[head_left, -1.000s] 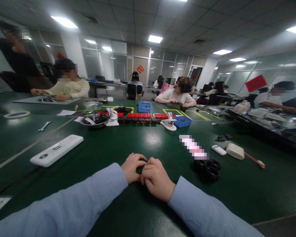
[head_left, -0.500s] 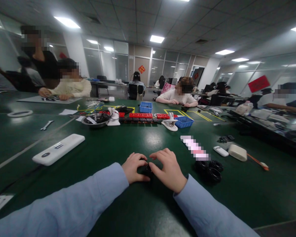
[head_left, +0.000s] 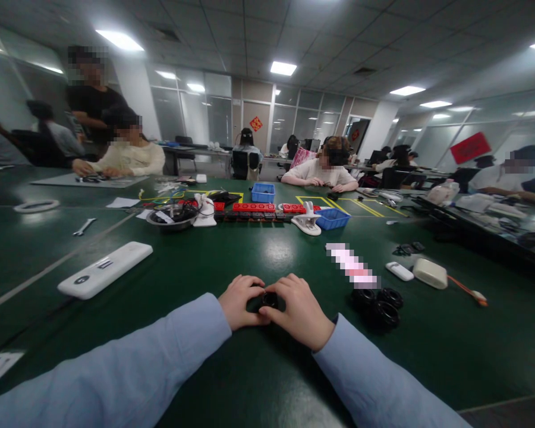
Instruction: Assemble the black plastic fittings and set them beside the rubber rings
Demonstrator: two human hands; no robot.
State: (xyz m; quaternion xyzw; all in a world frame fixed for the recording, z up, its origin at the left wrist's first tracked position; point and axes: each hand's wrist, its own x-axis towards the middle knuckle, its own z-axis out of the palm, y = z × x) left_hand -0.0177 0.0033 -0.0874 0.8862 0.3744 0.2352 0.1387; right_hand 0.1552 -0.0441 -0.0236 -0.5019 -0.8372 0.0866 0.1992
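Between my hands is a small round black ring-shaped part (head_left: 270, 299), low over the green table. From its left side my left hand (head_left: 241, 302) curls around it, thumb and fingers closed on the edge. My right hand (head_left: 302, 310) grips the same part from the right, its thumb at the near side and its fingers at the far side. Both hands partly cover it, so its full shape is hidden. To the right of my right hand lies a cluster of several black rings (head_left: 386, 315) that look like small tyres.
A white power strip-like box (head_left: 107, 270) lies at left, a wrench (head_left: 85, 227) beyond it. Ahead stand a metal bowl (head_left: 172, 223) of cables, a red strip (head_left: 254, 207), a white clip stand (head_left: 307, 221) and blue baskets (head_left: 333, 220). Co-workers (head_left: 321, 172) sit across the table.
My right hand has come down and in to the left, and its thumb and fingers now close on the black ring-shaped part. My left hand has barely moved.
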